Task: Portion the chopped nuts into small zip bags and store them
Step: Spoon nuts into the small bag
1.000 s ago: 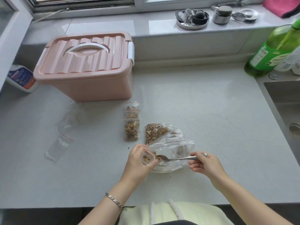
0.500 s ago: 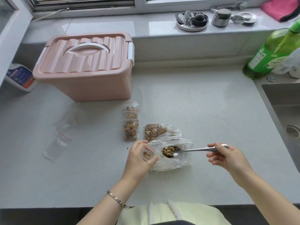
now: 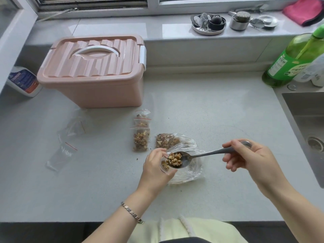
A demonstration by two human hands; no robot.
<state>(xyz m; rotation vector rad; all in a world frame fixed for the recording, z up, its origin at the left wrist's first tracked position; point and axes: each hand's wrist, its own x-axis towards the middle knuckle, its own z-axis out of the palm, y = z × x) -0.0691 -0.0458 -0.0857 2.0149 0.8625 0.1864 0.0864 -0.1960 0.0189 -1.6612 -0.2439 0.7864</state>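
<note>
The grey counter (image 3: 201, 109) is fairly busy around the person. A pink box (image 3: 94, 71) with a white handle and its lid shut sits at the back left, with a white bottle (image 3: 23, 81) lying beside it against the wall. On the right stand a green bottle (image 3: 291, 62) and the corner of a steel sink (image 3: 305, 123); along the sill are a round tin of small bits (image 3: 208, 23), a metal cup (image 3: 240, 21) and a pink cloth (image 3: 305, 10). Nothing lies between the hands and the box except the filled bags. I count three small bags of nuts (image 3: 141, 132) overlapping in a short row in front of the box, and at least two empty bags (image 3: 61, 155) lying flat further left, though the clear plastic makes that count uncertain. A big clear bag (image 3: 185, 158) holding the loose nuts (image 3: 166, 141) lies just beside the filled ones, partly under the hands. The left hand (image 3: 155, 168) is curled around one more small bag (image 3: 164, 166), pinching its mouth open over the big bag. The right hand (image 3: 250, 156) grips the handle of one spoon (image 3: 184, 159), whose bowl, heaped with nuts, is tipped at that small bag's mouth. A bracelet (image 3: 132, 212) sits on the left wrist.
</note>
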